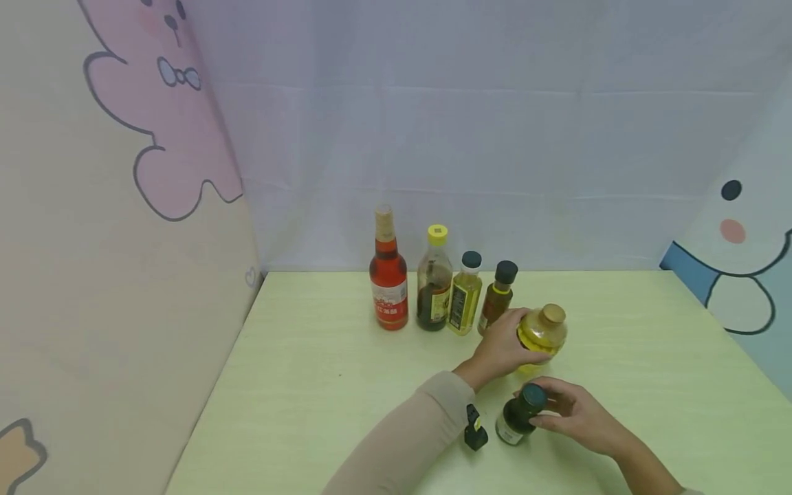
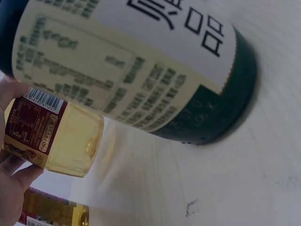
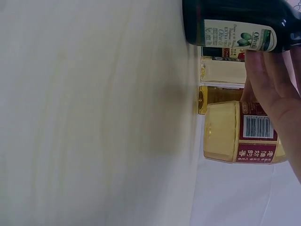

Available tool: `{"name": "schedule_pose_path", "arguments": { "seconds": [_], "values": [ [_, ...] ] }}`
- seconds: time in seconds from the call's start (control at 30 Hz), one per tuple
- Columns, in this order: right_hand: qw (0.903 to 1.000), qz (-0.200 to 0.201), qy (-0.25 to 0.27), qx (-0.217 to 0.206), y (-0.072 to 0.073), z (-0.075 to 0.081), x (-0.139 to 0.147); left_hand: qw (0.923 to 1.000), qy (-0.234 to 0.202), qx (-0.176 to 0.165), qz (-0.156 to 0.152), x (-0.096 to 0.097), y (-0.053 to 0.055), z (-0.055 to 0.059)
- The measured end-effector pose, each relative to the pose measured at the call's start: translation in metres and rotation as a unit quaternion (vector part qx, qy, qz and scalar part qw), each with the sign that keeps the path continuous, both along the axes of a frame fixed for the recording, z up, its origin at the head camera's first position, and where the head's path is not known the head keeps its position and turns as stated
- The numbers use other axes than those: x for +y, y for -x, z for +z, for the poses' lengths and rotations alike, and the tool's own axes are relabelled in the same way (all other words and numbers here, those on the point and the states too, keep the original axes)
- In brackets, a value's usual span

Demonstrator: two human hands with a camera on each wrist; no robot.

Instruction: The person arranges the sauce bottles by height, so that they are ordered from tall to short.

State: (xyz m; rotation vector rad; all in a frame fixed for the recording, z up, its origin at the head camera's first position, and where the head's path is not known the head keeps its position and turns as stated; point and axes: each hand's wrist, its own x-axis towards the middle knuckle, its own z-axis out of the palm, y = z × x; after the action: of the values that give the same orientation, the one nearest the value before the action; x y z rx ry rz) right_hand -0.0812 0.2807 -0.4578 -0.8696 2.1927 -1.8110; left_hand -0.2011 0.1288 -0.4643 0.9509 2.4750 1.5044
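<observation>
My left hand [image 1: 504,344] grips a squat clear bottle of yellow oil [image 1: 544,326] by its side, its tan cap facing up. In the left wrist view the fingers [image 2: 28,176] wrap the maroon label of this oil bottle [image 2: 77,136], whose base is close to the tabletop. Nearer the front, my right hand [image 1: 578,416] holds a dark green olive oil bottle [image 1: 516,416] between thumb and fingers near its upper part. That olive oil bottle [image 3: 230,14] shows a pale label with olives in the right wrist view. It tilts slightly in the head view.
Along the back stand a red bottle [image 1: 390,292], a yellow-capped bottle of dark liquid [image 1: 434,292], a square bottle of yellow oil [image 1: 464,302] and a black-capped brown bottle [image 1: 497,302], close by the left hand. A pale curtain [image 1: 433,151] hangs behind the table [image 1: 297,385].
</observation>
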Motion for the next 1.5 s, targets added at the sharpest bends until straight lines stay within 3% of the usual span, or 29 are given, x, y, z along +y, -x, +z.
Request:
{"name": "schedule_pose_path", "arguments": {
  "seconds": [0.43, 1.03, 1.5],
  "values": [
    [0.9998, -0.015, -0.012, 0.004, -0.002, 0.002, -0.003, 0.9998, 0.003, 0.018, 0.006, 0.015, 0.006, -0.007],
    [0.9992, -0.029, -0.028, 0.009, -0.004, -0.001, 0.002, 0.9992, 0.008, -0.029, 0.027, 0.022, 0.014, -0.009],
    [0.9980, -0.047, -0.030, 0.029, -0.006, 0.003, 0.004, 0.9978, 0.012, -0.034, 0.055, 0.033, 0.015, -0.007]
  ]
}}
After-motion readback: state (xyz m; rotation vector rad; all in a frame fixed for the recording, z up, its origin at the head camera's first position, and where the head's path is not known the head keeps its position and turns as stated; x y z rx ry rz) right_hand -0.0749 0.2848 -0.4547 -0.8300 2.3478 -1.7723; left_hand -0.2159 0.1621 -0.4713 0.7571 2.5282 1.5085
